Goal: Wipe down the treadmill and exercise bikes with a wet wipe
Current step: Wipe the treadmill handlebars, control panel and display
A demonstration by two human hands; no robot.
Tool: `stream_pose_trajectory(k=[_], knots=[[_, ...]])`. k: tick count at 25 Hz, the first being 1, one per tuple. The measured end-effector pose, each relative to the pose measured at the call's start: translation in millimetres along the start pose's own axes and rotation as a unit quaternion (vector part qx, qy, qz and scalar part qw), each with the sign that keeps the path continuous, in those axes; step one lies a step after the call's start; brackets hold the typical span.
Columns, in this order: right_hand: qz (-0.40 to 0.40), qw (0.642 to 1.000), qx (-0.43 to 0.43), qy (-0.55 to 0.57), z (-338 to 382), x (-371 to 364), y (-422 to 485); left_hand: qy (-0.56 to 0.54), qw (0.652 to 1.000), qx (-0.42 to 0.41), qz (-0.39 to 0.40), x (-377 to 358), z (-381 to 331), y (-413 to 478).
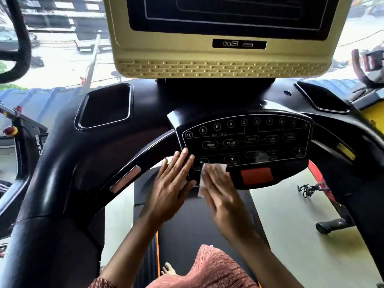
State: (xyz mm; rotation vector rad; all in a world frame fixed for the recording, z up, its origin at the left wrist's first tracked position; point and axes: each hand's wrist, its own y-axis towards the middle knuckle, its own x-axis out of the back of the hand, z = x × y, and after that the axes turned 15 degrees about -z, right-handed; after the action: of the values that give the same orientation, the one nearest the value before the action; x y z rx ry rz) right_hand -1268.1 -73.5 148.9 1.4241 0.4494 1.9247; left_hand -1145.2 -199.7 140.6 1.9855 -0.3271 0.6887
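Treadmill belt (187, 225), black with an orange edge stripe, lies nearest, beneath the person who wears the camera. A bare foot (169, 269) stands on it beside a fold of pink ribbed clothing (218, 269). Two bare forearms reach up from the bottom edge to the lower left corner of the treadmill's control panel (247, 140). The right hand (220, 192) lies flat with its fingers straight and together, pressing a white wet wipe (215, 166) against that corner – the wipe shows above the fingertips and below the thumb side, over the incline arrow buttons. The left hand (172, 183) is just beside it, also flat with straight, slightly spread fingers, and holds nothing. Its fingertips reach the panel's left edge where the curved handlebar (124, 163) joins; slight blur hides whether they press on it. Right of the wipe, on the panel's lower lip, sits a red stop button (256, 176). The panel is black and glossy, with numbered round keys and keys marked MODE, PAUSE and START. Beyond it the black console has a recessed cup holder at its left (106, 104) and another at its right (322, 98). Farthest, a beige-framed dark screen (222, 65) rises at the top edge – bright windows lie behind it.
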Motion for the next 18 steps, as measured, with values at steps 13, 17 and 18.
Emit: stream_pose_trajectory(k=[13,17,18], knots=[[-0.004,0.997,0.071,-0.041,-35,14,-4,0.003,1.0,-0.006,-0.025,-5,-20,0],[0.015,0.99,0.12,-0.08,-80,51,-8,0.009,1.0,-0.006,-0.028,-17,-35,0],[0.007,0.992,0.099,-0.08,-91,59,-12,0.014,0.999,-0.003,-0.033,-19,-40,1]])
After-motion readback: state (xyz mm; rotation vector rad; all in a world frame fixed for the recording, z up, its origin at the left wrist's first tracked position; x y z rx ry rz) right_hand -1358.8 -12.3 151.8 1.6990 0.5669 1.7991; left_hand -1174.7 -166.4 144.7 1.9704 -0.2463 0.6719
